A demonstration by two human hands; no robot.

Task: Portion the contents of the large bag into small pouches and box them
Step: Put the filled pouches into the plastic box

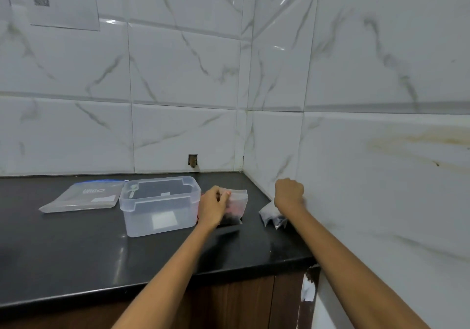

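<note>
Both forearms reach over the black countertop [76,252]. My left hand [212,208] pinches the top of the large bag [237,205], which stands upright just right of the clear plastic box [160,205], dark contents at its bottom. My right hand [288,192] is fisted above the small pouches [270,214] near the tiled wall [356,163]; I cannot tell whether it grips them. A zip-lock bag [81,197] lies flat left of the box.
</note>
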